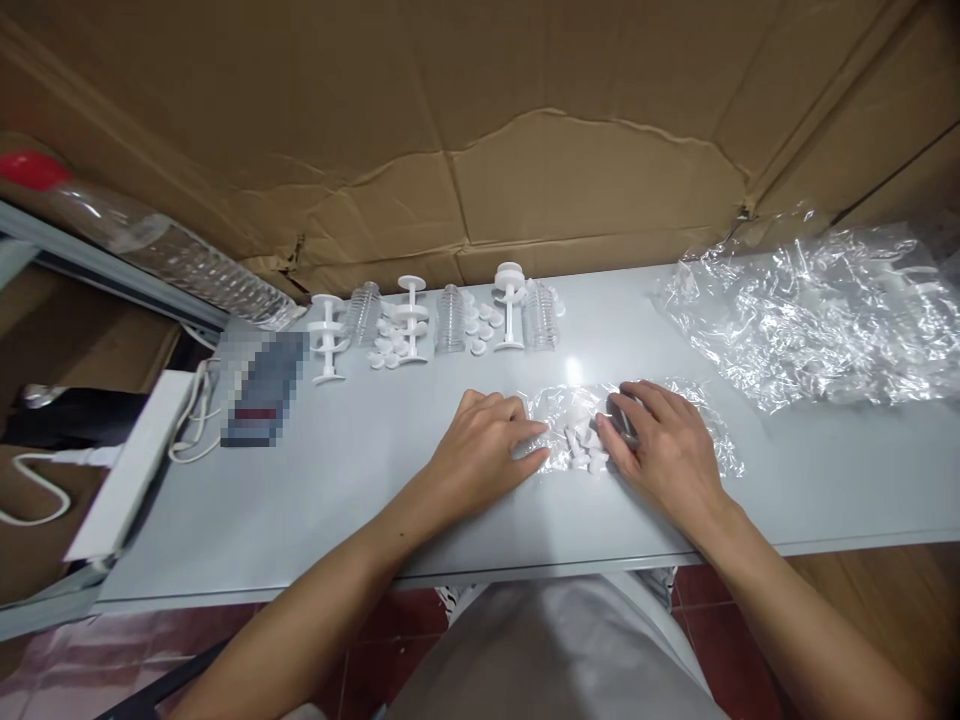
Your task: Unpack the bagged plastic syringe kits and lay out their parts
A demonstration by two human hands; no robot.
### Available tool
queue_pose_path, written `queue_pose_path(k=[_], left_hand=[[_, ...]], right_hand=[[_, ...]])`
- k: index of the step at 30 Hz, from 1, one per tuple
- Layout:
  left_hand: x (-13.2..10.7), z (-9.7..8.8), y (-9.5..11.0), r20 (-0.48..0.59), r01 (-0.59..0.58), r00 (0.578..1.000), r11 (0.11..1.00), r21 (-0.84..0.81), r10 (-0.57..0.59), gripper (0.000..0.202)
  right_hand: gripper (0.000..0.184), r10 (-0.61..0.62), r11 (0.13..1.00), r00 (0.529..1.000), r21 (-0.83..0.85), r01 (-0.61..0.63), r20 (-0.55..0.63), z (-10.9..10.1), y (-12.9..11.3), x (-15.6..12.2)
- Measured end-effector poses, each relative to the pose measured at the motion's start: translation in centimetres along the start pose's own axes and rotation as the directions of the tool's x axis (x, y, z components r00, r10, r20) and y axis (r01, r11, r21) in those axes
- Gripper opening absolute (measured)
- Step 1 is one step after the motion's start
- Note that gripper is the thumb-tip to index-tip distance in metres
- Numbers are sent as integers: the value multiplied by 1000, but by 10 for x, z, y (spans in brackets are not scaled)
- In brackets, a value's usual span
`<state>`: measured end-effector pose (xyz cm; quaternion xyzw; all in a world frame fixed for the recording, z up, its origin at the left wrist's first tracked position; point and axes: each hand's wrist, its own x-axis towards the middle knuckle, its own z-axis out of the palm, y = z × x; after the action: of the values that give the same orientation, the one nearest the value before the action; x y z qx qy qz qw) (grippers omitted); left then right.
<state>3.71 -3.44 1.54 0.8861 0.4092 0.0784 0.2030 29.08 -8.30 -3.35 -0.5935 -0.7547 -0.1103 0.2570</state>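
Observation:
A clear plastic bag (551, 400) lies flat on the shelf in front of me, with several small white plastic pieces (587, 445) gathered at its middle. My left hand (484, 440) rests at the bag's left edge, thumb and index finger stretched apart and the other fingers bent. On the right, my right hand (667, 445) lies over the bag, its fingers spread and the fingertips beside the white pieces. A small dark grey patch shows between its fingers; I cannot tell what it is. Whether the pieces are inside the bag or on it is unclear.
White spindle-like parts (412, 320), ribbed clear bottles (451, 320) and small white caps (480, 325) stand or lie along the back. Crumpled clear plastic (817, 320) covers the right. A large water bottle (157, 240), blurred-out item (266, 390) and power strip (131, 465) are left.

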Motion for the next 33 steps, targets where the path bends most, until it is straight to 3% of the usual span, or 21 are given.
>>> queue_pose_path(k=[4, 7, 11, 19, 23, 25, 28, 30, 33], left_hand=[[-5, 4, -5, -68, 56, 996, 996, -76, -61, 32], [-5, 14, -7, -131, 19, 991, 994, -107, -33, 30], [-1, 21, -1, -103, -61, 993, 994, -86, 52, 26], [3, 21, 2, -106, -78, 992, 987, -143, 63, 10], [2, 22, -1, -58, -99, 994, 985, -141, 92, 12], [-2, 13, -6, -21, -127, 992, 978, -165, 125, 7], [-9, -17, -18, 30, -134, 989, 956, -262, 147, 11], [-7, -46, -24, -28, -76, 997, 957, -279, 71, 16], [20, -83, -21, -197, -31, 980, 992, -122, 6, 20]], right_hand=[[28, -3, 1000, 1000, -9, 3, 1, -1, -2, 1], [29, -11, 1000, 1000, -21, 11, -6, -2, -2, 2], [34, -26, 999, 1000, -26, 25, -12, -3, -2, 2], [33, -8, 1000, 1000, -16, 8, -5, 1, -2, -1], [31, -7, 1000, 1000, -13, 7, 1, 1, -1, -2], [30, -2, 1000, 1000, -13, 2, 1, 1, -1, -2], [30, 1, 1000, 1000, -10, -1, -9, 2, -1, -2], [29, 5, 1000, 1000, -6, -6, -12, 1, -2, -2], [29, 14, 1000, 1000, -4, -14, -4, 1, -2, -1]])
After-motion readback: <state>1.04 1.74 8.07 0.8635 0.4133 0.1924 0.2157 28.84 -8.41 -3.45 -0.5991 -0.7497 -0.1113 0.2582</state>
